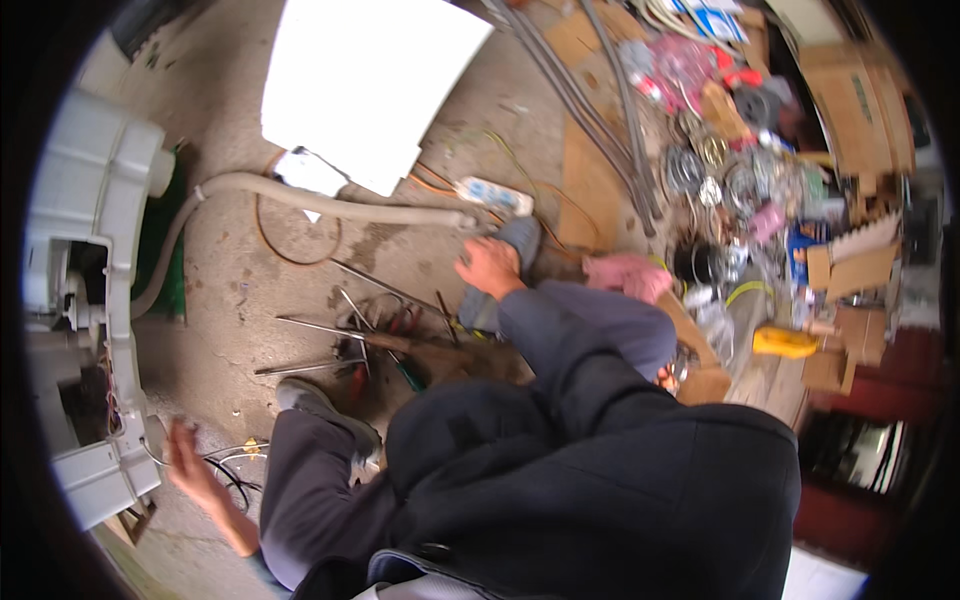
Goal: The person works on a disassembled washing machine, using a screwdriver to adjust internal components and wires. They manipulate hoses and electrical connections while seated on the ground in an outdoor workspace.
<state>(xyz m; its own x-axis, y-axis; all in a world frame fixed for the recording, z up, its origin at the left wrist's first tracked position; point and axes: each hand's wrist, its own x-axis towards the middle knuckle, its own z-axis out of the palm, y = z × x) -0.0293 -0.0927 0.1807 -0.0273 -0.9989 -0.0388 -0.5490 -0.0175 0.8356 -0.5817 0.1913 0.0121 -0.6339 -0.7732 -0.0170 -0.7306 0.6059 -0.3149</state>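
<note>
The left hand, blurred, has its fingers loosely extended beside the lower edge of a white machine casing; whether it grips the thin wire there, I cannot tell. The right hand is half curled beside a grey shoe, its underside hidden, so its grip is unclear. Just above it lies the end of a pale hose that runs leftward to the casing. Between the feet lie hand tools; beyond are a power strip and a white panel.

the left hand is beside a white casing, the right hand near a hose.
</note>
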